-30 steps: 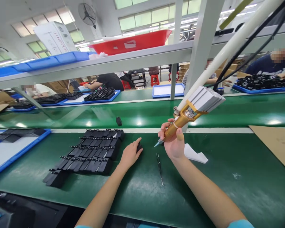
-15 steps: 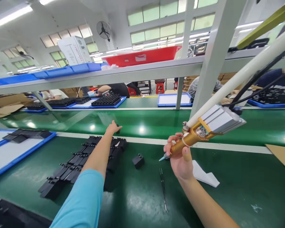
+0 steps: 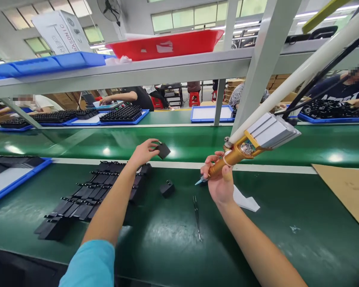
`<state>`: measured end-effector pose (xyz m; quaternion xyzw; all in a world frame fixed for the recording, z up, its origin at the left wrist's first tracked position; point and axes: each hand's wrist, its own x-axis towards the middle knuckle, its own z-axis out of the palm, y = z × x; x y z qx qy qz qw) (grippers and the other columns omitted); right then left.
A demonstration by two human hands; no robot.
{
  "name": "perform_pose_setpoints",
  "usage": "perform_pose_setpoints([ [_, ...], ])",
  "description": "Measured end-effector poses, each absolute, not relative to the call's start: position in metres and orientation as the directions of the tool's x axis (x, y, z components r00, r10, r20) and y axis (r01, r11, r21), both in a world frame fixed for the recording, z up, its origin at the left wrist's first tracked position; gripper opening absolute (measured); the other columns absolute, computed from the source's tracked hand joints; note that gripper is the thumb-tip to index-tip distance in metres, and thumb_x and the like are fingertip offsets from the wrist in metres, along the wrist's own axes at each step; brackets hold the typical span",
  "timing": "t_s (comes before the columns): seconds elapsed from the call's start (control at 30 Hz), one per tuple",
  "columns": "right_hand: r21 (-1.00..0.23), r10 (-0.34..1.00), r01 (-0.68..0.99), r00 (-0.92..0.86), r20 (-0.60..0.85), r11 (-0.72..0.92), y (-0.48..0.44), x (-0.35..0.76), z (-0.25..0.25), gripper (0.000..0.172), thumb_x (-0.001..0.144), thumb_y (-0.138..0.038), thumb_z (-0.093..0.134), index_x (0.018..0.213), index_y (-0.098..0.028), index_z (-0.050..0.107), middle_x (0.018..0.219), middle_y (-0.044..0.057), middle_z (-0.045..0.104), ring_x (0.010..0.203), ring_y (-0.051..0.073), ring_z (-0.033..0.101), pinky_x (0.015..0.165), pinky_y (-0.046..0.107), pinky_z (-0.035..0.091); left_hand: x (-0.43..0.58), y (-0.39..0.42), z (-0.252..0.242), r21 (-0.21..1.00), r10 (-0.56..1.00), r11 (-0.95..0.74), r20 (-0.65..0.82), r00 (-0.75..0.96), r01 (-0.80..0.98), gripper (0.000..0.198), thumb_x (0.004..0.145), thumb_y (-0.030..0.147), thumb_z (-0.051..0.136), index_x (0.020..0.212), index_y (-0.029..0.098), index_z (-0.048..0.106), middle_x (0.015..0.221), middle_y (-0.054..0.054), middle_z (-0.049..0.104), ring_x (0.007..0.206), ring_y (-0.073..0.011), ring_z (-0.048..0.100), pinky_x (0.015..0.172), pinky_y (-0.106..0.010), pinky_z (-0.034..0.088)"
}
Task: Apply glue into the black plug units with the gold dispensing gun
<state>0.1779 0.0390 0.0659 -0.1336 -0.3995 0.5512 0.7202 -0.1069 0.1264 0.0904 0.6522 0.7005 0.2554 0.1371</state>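
Note:
My left hand [image 3: 144, 152] grips a small black plastic box [image 3: 163, 150] between thumb and fingers, held up over the belt's near edge. My right hand [image 3: 219, 179] is wrapped round a gold-coloured glue dispenser [image 3: 227, 162] with a pale blue needle tip [image 3: 200, 181] pointing down to the left. Between my arms another black box [image 3: 167, 189] rests on the green mat. Tweezers [image 3: 196, 219] lie a little below the needle tip. Left of them, rows of black boxes [image 3: 89, 195] stand packed together, partly hidden behind my left forearm.
A white arm [image 3: 287, 79] slants down to the dispenser. White paper [image 3: 245, 200] lies beside my right wrist, cardboard [image 3: 347, 187] at far right. A blue-rimmed tray [image 3: 32, 175] sits left. The green conveyor [image 3: 191, 139] crosses behind, under a shelf [image 3: 167, 65]. Several people sit beyond.
My left hand has lifted and turned toward the dispenser, bringing the black box into clear sight. My right hand keeps its grip. The whole view has tilted down and shifted slightly right.

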Motion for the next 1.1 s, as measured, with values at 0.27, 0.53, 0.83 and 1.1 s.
perform_pose_setpoints([
  [0.27, -0.611, 0.892, -0.697, 0.093, 0.442, 0.375, 0.041, 0.178, 0.066, 0.029, 0.083, -0.047, 0.058, 0.105, -0.028, 0.054, 0.085, -0.003, 0.059, 0.052, 0.007, 0.053, 0.059, 0.028, 0.047, -0.024, -0.029, 0.04, 0.682, 0.964, -0.253, 0.115, 0.241, 0.686, 0.047, 0.075, 0.018, 0.058, 0.122, 0.025, 0.058, 0.113, -0.003, 0.07, 0.105, -0.021, 0.066, 0.086, -0.032, 0.057],
  [0.53, -0.602, 0.891, -0.687, 0.154, 0.426, 0.407, 0.03, 0.17, 0.071, 0.028, 0.082, -0.041, 0.061, 0.105, -0.032, 0.048, 0.096, -0.003, 0.057, 0.056, 0.007, 0.057, 0.061, 0.029, 0.05, -0.022, -0.048, -0.01, 0.713, 0.979, -0.191, 0.085, 0.187, 0.675, 0.057, 0.083, 0.038, 0.064, 0.136, 0.024, 0.049, 0.133, -0.008, 0.06, 0.121, -0.0243, 0.058, 0.104, -0.04, 0.046],
  [0.83, -0.635, 0.892, -0.646, 0.173, 0.418, 0.423, 0.029, 0.163, 0.065, 0.019, 0.083, -0.039, 0.062, 0.093, -0.025, 0.052, 0.096, -0.004, 0.056, 0.057, 0.005, 0.059, 0.067, 0.03, 0.055, -0.003, -0.041, -0.019, 0.699, 0.976, -0.218, 0.152, 0.156, 0.682, 0.037, 0.098, 0.041, 0.037, 0.109, 0.024, 0.067, 0.105, -0.001, 0.074, 0.097, -0.0189, 0.069, 0.091, -0.032, 0.053],
  [1.1, -0.632, 0.868, -0.634, 0.134, 0.478, 0.445, 0.025, 0.162, 0.065, 0.015, 0.086, -0.036, 0.059, 0.094, -0.025, 0.052, 0.096, -0.004, 0.057, 0.057, 0.005, 0.058, 0.067, 0.029, 0.053, -0.02, -0.059, -0.018, 0.799, 0.972, -0.213, 0.118, 0.201, 0.562, 0.053, 0.081, 0.035, 0.068, 0.131, 0.026, 0.052, 0.117, -0.006, 0.068, 0.109, -0.0212, 0.064, 0.096, -0.037, 0.05],
])
